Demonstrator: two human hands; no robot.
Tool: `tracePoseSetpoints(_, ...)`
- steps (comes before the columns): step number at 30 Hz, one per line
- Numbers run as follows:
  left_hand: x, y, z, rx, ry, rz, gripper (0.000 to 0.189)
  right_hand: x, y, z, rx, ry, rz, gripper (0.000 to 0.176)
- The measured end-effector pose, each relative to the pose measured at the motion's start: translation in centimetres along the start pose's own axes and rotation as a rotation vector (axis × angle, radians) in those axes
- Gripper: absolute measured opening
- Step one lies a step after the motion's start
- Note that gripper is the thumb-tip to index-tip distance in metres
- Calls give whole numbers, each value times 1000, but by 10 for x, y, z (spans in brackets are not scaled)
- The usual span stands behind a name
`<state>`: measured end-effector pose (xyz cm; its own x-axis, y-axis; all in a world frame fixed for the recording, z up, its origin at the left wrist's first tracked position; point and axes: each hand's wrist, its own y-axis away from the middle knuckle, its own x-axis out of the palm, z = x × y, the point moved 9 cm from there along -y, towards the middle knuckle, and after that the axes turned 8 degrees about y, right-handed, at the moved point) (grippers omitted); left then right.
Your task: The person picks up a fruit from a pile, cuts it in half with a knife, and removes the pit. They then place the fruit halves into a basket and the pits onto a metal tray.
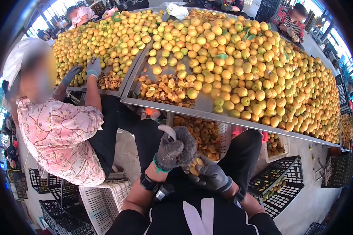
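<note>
Just beside the left grip [176, 150], which is clamping a knife [167, 131], the right grip [212, 177] is clamping a yellow fruit [196, 166]. Both are hovering below the worktop [202, 104].

Fruit [239, 58] covers the table [208, 109]; a crate [224, 138] stands beneath its edge.

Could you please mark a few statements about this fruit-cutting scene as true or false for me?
1. The left hand grips a curved knife. True.
2. The right hand is empty. False: it holds a yellow fruit.
3. Loose fruits are heaped on the metal table. True.
4. The co-worker on the left wears a plain black top. False: the top is pink with a floral print.
</note>
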<state>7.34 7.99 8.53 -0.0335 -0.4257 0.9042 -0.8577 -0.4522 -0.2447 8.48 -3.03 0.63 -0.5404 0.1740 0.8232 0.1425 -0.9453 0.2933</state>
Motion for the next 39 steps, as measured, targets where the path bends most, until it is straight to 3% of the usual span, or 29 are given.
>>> tracePoseSetpoints(2, -5, 1, 3, -16, -26, -43, 23, 4, 2, 0, -20, 35, 27, 46)
tracePoseSetpoints(4, -9, 3, 8, -13, 157, -97, 21, 4, 5, -2, -34, 64, 23, 45)
tracePoseSetpoints(14, 11, 5, 1, 123, 53, -16, 24, 26, 8, 6, -204, 195, 34, 38)
tracePoseSetpoints(20, -10, -1, 1, 134, 267, -181, 33, 20, 3, 17, -268, 350, 13, 39)
tracePoseSetpoints(30, -62, -43, -32, 223, 477, -247, 40, 11, -63, 48, -305, 132, 2, 37)
tracePoseSetpoints(32, -72, -58, -49, 271, 458, -180, 39, 15, -87, 58, -283, 111, -27, 34)
tracePoseSetpoints(34, -84, -70, -65, 285, 455, -167, 40, -1, -110, 60, -186, -68, -193, 30)
tracePoseSetpoints(36, -103, -73, -88, 395, 432, -141, 40, -16, -134, 76, -187, -8, -248, 26)
tracePoseSetpoints(38, -109, -77, -101, 381, 416, -80, 39, -37, -153, 99, -153, 71, -497, 24)
tracePoseSetpoints(39, -116, -75, -106, 403, 381, -111, 39, -36, -173, 114, -240, 74, -375, 29)
